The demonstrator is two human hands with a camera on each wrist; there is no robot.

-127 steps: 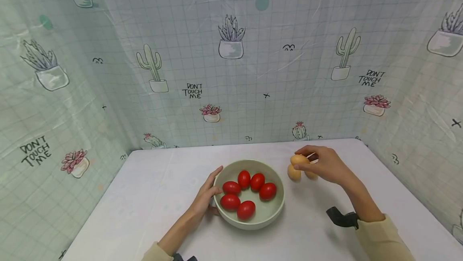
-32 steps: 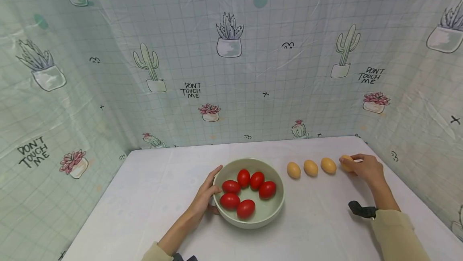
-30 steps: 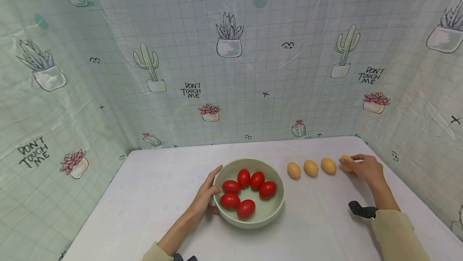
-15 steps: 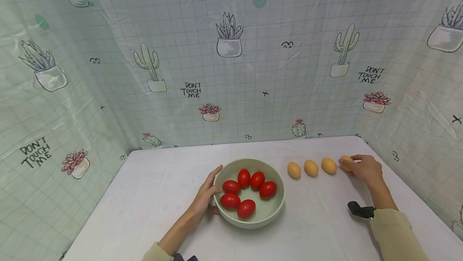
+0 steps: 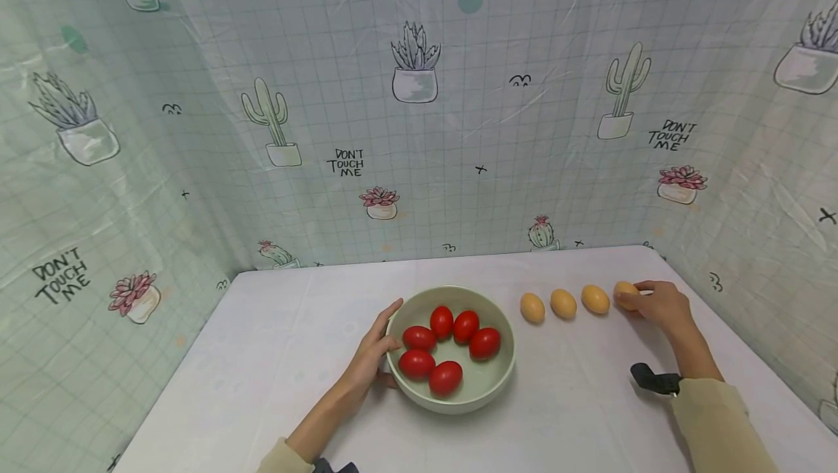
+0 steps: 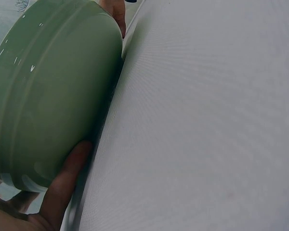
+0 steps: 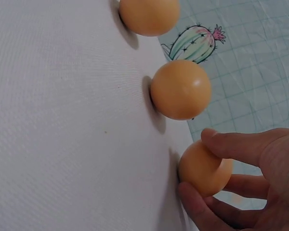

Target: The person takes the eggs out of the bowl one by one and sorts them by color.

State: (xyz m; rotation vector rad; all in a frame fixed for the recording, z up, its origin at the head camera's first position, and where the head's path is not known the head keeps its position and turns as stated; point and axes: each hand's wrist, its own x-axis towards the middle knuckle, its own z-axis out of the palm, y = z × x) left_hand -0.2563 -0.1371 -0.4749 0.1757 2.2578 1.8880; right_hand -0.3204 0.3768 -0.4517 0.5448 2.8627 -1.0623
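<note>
Yellow eggs [image 5: 563, 304] line up right of the bowl [image 5: 458, 408], three seemingly placed, the right hand [image 5: 660, 303] pinching the fourth egg [image 5: 625, 293]; the left hand [image 5: 374, 358] grips the bowl, red eggs [image 5: 446, 378] inside.

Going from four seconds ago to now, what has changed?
The right hand has moved to the right, now pinching the rightmost yellow egg; I can't tell whether it's the egg held earlier. The yellow eggs, then bunched, now form a row. Unchanged: the left hand on the green bowl, six red eggs inside.
</note>
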